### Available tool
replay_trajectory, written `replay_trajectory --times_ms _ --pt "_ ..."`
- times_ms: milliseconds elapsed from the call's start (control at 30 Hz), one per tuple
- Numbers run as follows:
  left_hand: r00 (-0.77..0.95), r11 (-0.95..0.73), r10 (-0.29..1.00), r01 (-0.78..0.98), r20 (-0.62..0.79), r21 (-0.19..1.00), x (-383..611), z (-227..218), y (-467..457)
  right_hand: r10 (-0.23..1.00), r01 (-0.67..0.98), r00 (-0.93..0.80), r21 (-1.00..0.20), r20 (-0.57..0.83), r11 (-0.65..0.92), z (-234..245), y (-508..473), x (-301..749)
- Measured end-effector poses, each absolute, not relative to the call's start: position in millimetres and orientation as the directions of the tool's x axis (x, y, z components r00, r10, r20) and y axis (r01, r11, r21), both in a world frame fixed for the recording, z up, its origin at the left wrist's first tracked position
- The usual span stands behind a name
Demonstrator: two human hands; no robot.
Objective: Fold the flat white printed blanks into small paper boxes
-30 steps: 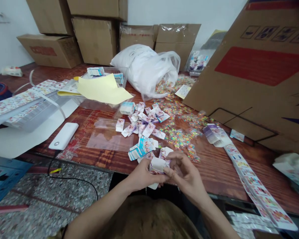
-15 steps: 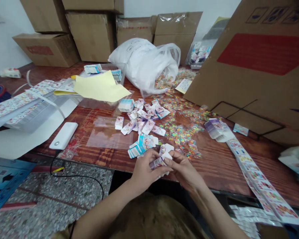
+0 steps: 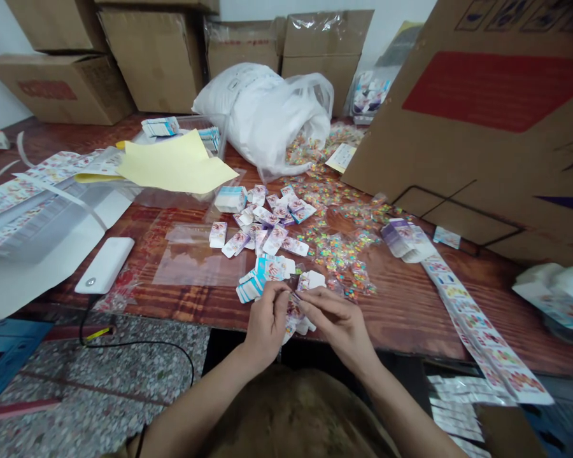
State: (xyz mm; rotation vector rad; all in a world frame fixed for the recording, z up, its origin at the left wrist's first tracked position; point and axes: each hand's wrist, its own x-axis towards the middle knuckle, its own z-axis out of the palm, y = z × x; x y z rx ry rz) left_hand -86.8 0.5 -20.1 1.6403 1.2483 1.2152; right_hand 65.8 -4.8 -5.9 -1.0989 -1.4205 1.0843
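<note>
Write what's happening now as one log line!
left hand: holds small carton | right hand: pinches small carton | nearby: flat cartons on table

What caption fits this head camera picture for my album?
Left hand and right hand hold a small printed box at the wooden table.

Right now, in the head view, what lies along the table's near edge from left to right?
From the left: white power bank → clear plastic bag → left hand → small printed box → right hand → long printed strip.
</note>
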Motion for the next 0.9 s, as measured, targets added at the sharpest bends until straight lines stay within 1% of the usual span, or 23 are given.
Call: replay_trajectory --times_ms 67,133,200,267,333,467,567,633,733,800,900 --pt "0.061 -0.275 0.961 0.321 0.271 0.906 -85.4 -21.9 -1.5 0.996 0.005 -0.058 -0.997 0.074 0.074 -8.0 -2.4 65.5" --pt "0.080 -0.309 0.950 0.378 0.301 0.873 -85.2 -23.8 -3.0 1.000 -0.071 -0.013 -0.997 -0.017 -0.018 -12.8 -1.2 65.1" --pt "0.118 -0.346 0.937 0.438 0.328 0.830 -85.9 -25.1 -3.8 0.997 -0.128 0.016 -0.989 -0.076 -0.074 -17.5 -1.4 64.8" --pt "0.148 -0.370 0.928 0.473 0.342 0.800 -86.8 -25.6 -3.9 0.995 -0.159 0.021 -0.982 -0.102 -0.097 -19.4 -2.4 64.4" --pt "0.161 -0.374 0.927 0.471 0.338 0.799 -87.4 -25.0 -3.8 0.997 -0.134 0.019 -0.989 -0.070 -0.067 -16.8 -3.6 64.2" --pt "0.134 -0.340 0.940 0.414 0.313 0.844 -87.0 -21.2 -3.8 0.991 0.038 -0.031 -0.991 0.130 0.131 -4.7 -5.7 65.4" --pt "0.118 -0.330 0.944 0.367 0.308 0.870 -86.8 -18.0 -4.6 0.974 0.076 -0.080 -0.973 0.211 0.217 -2.3 -6.8 69.4" --pt "0.138 -0.331 0.944 0.346 0.301 0.878 -86.9 -16.7 -5.1 0.975 0.082 -0.087 -0.974 0.203 0.210 -6.5 -6.8 73.6" --pt "0.191 -0.344 0.936 0.321 0.295 0.882 -86.1 -16.7 -4.5 0.991 0.015 -0.089 -0.995 0.096 0.098 -14.6 -4.8 80.5" --pt "0.198 -0.338 0.937 0.311 0.287 0.888 -85.0 -17.6 -3.3 0.995 -0.011 -0.085 -0.998 0.057 0.057 -16.1 -3.5 83.5" --pt "0.181 -0.305 0.949 0.310 0.259 0.901 -83.3 -19.2 -3.7 0.984 0.072 -0.113 -0.987 0.134 0.143 -12.3 -5.2 84.3"
